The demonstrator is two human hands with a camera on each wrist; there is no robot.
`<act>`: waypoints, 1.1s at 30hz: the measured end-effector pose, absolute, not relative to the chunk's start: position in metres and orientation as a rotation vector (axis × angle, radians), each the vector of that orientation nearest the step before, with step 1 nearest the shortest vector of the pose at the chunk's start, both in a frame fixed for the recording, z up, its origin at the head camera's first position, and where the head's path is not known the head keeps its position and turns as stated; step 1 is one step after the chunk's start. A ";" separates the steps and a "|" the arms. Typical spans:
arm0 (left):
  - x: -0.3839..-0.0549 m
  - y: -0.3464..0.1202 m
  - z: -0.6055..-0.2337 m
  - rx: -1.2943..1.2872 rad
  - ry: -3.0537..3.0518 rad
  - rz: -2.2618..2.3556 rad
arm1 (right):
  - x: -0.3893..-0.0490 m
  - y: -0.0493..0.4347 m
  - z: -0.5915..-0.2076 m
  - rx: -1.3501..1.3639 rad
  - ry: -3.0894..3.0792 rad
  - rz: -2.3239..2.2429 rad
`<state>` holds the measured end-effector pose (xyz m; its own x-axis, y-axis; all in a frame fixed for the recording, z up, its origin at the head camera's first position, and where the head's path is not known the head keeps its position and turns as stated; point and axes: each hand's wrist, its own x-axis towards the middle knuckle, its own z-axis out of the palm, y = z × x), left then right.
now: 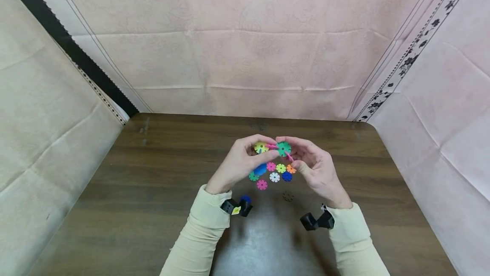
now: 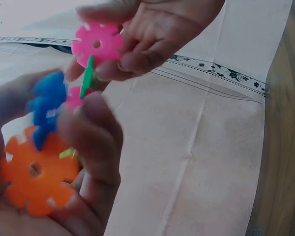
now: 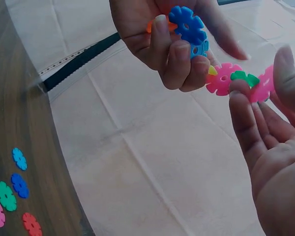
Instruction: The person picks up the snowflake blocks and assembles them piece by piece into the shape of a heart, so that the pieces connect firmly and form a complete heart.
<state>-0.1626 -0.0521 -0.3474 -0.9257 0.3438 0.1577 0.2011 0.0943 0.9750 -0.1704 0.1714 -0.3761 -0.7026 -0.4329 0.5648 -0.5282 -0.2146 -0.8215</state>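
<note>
Both hands are raised over the wooden table with a chain of flower-shaped notched plastic discs between them. My left hand [image 1: 242,156] grips the chain's left part, where an orange disc [image 2: 23,189], blue discs [image 3: 186,23] and a yellow disc [image 1: 260,147] show. A green disc [image 1: 284,150] stands between the hands, joined to a pink disc [image 3: 220,84] on the left-hand side. My right hand [image 1: 317,169] pinches another pink disc [image 2: 101,42] between thumb and fingers; its edge meets the green disc. Fingers hide some of the joints.
Several loose discs lie below the hands on the wooden table [image 1: 183,174], among them a white disc [image 1: 274,177], an orange disc [image 1: 292,169] and a lower pink disc [image 1: 262,185]. A black disc [image 1: 288,196] lies nearer me. Cloth walls [image 1: 237,67] enclose the back and sides.
</note>
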 end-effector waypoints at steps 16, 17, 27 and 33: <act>-0.169 -0.051 -0.354 0.446 1.788 2.211 | -0.160 0.162 -0.361 1.092 -2.085 1.945; -0.169 -0.051 -0.354 0.440 1.782 2.216 | -0.158 0.161 -0.358 1.083 -2.087 1.939; -0.169 -0.048 -0.354 0.438 1.815 2.159 | -0.160 0.158 -0.358 1.051 -2.090 1.899; -0.169 -0.046 -0.358 0.408 1.830 2.169 | -0.162 0.157 -0.363 1.045 -2.048 1.943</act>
<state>-0.1689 -0.0456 -0.3579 -0.9227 0.3837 0.0384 -0.0267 -0.1630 0.9863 -0.1623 0.1571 -0.3630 -0.7517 -0.3859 0.5349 -0.5544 -0.0695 -0.8293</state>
